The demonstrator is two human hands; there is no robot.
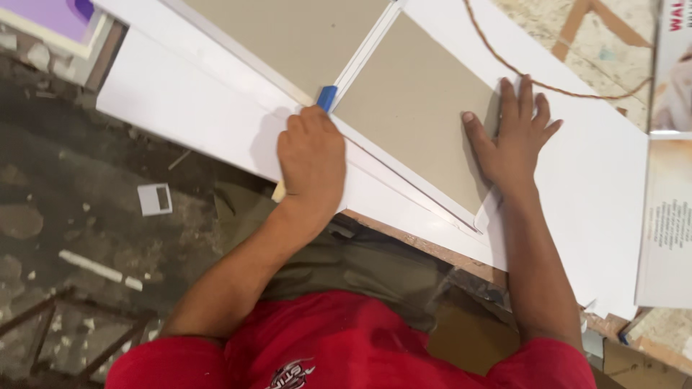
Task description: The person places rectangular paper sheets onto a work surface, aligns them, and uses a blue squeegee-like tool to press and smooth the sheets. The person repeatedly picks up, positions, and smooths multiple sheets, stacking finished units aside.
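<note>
My left hand (311,160) is closed around a cutter with a blue tip (326,96) and a pale handle end (277,191) that sticks out below the fist. The tip rests at the corner of a grey cardboard panel (407,108), where a narrow white strip (364,54) runs between this panel and a second grey panel (288,36). My right hand (513,140) lies flat with fingers spread, pressing on the right edge of the grey panel and the large white sheet (591,180) under it. Both arms reach out from my red shirt (346,346).
A brown cord (548,85) curves over the white sheet at the top right. Printed cartons (667,216) lie at the right edge. A purple sheet (54,14) sits top left. The dirty floor on the left holds a small white scrap (155,199) and a metal frame (65,338).
</note>
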